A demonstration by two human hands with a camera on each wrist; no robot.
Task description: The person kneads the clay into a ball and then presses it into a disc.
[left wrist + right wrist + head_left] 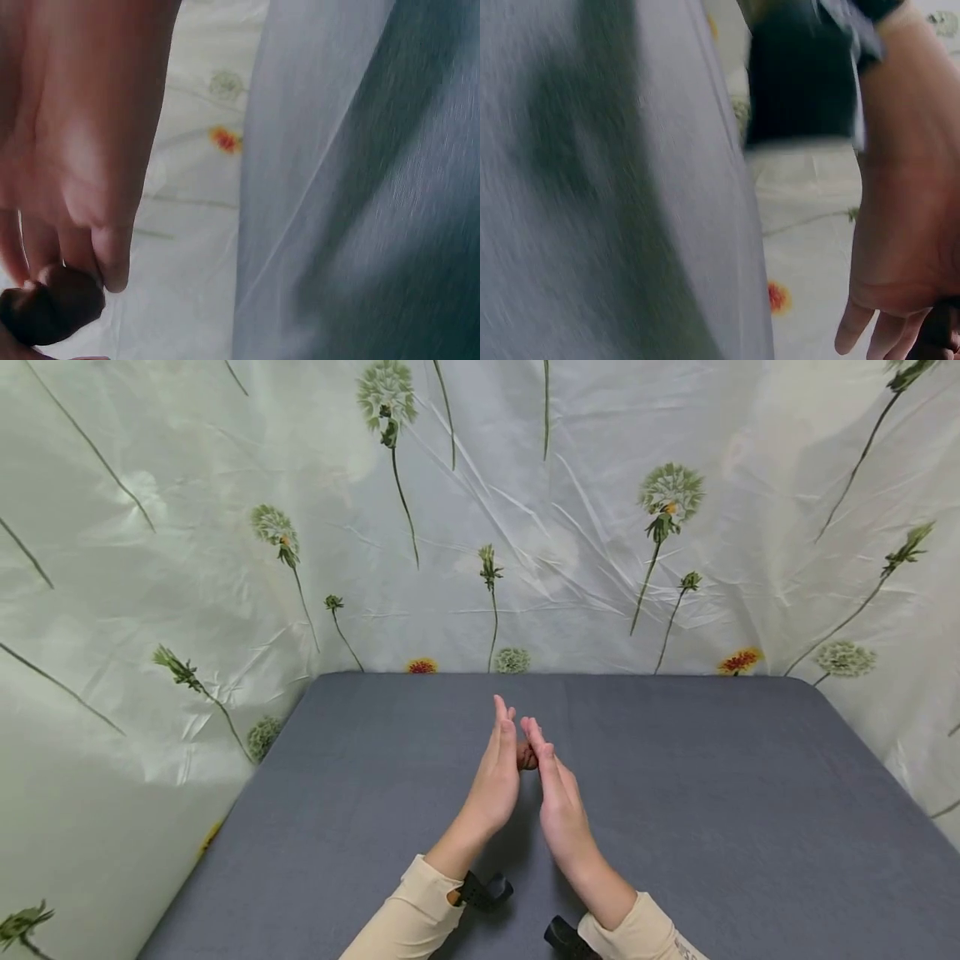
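Note:
A small dark brown lump (528,756), soft-looking like modelling clay, sits between my two hands above the grey table. My left hand (495,781) presses it from the left with straight fingers. From the right, the straight fingers of my right hand (561,806) bear on it. The palms face each other, with a gap between their heels. Seen in the left wrist view, the lump (56,304) has an uneven, folded surface and lies against the fingers. Only a dark edge of the lump (936,337) shows at the lower right of the right wrist view.
A grey cloth-covered table (705,793) spreads beneath the hands, with their shadows on it. Behind and to the sides hangs a pale curtain (585,527) printed with dandelions. Black wrist cameras, such as the left one (486,893), stick out inward from both wrists.

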